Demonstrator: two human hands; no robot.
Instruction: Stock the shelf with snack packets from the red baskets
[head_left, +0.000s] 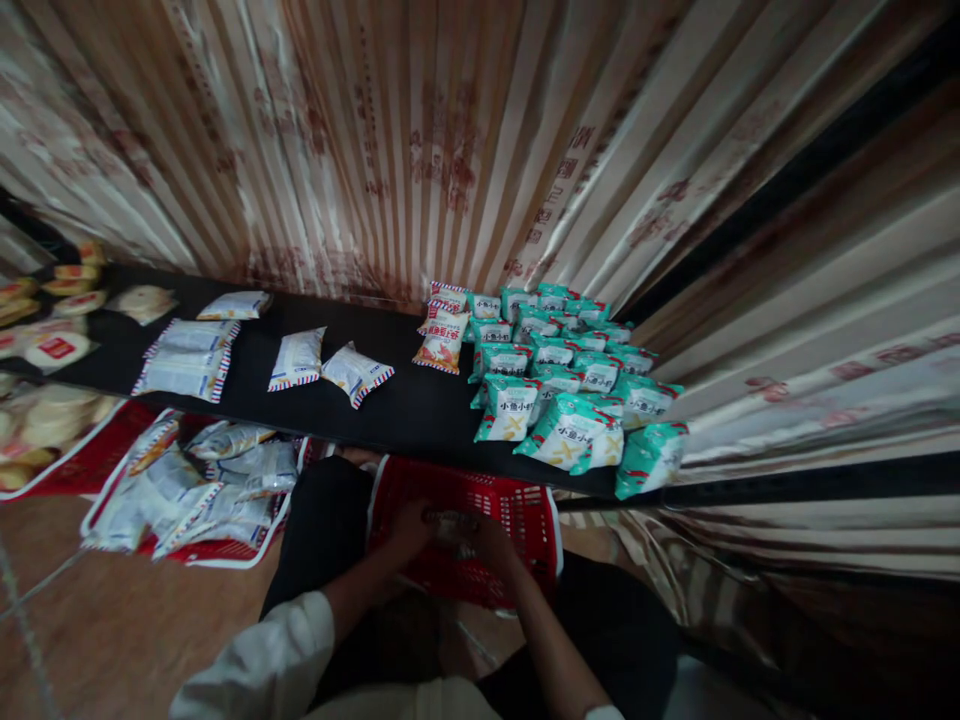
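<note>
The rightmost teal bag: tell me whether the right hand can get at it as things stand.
Probably yes: the right hand, in or over the red basket, must clear its rim, but the teal bag sits at the front of the black shelf, apparently unblocked.

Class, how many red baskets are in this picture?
3: far-left basket, at the picture's edge; middle basket, beside it, holding packets; rightmost basket, at the left hand and right hand. Others may be hidden.
</note>
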